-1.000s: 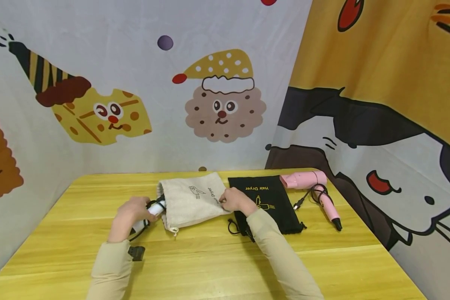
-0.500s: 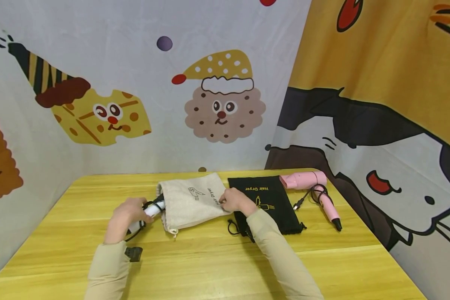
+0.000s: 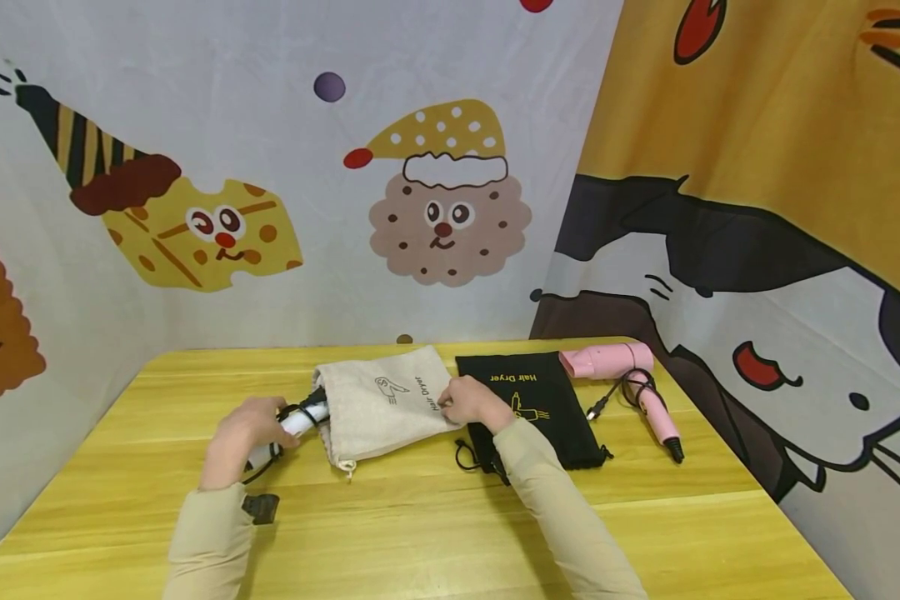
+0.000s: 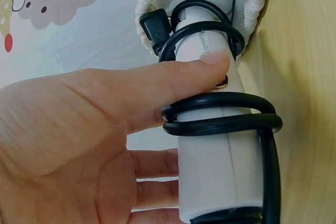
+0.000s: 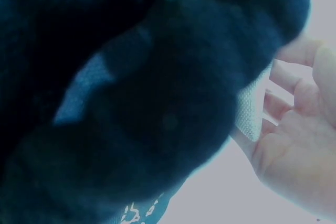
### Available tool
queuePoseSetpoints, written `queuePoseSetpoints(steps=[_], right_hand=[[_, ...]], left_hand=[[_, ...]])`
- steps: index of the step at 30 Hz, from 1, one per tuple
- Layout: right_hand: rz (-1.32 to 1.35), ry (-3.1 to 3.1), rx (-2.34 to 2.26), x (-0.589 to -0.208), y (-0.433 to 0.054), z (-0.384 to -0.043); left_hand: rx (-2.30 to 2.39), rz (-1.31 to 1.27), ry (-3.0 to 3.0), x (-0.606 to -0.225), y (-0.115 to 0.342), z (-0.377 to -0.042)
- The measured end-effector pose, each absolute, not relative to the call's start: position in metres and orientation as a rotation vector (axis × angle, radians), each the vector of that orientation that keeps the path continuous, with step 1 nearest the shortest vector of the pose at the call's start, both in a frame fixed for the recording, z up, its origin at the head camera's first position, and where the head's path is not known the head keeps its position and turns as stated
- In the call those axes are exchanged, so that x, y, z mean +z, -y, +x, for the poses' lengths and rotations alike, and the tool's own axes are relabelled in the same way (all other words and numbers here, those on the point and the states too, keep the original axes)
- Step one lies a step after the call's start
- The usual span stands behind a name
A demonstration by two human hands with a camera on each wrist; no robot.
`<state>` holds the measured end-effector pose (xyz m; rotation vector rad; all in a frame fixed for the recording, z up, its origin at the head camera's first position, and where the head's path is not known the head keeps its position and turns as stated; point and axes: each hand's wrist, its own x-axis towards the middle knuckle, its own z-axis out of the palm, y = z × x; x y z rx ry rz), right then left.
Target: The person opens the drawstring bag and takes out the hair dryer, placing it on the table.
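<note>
A white hair dryer (image 3: 297, 422) with a black cord wound round it sticks out of the mouth of a beige drawstring bag (image 3: 378, 417); its far part is hidden inside. My left hand (image 3: 242, 435) grips the white body. In the left wrist view the thumb (image 4: 202, 69) lies across the dryer (image 4: 218, 163) between loops of cord, and the other fingers go behind it. My right hand (image 3: 474, 402) pinches the bag's lower right corner. Much of the right wrist view is covered by a dark blur, with the bag's corner (image 5: 251, 109) at the fingers.
To the right lies a black drawstring bag (image 3: 551, 400) lettered "Hair Dryer", partly under the right forearm. Beyond it, a pink hair dryer (image 3: 607, 360) with its cord wrapped rests near the table's right edge. A printed cloth (image 3: 270, 317) hangs behind the wooden table (image 3: 390, 533).
My left hand has moved a little left and towards me, drawing the white hair dryer slightly further out of the beige bag. My right hand stays at the bag's corner.
</note>
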<state>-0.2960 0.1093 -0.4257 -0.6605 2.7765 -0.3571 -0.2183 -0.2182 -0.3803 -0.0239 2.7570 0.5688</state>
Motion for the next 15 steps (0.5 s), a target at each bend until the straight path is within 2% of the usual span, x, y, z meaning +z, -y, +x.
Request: queuePoseSetpoints(steps=[15], right_hand=[[-0.672, -2.776, -0.345, -0.4242, -0.1091, -0.2950]], left_hand=[[0.569, -0.029, -2.732, -0.3783, 0.2185, -0.2177]])
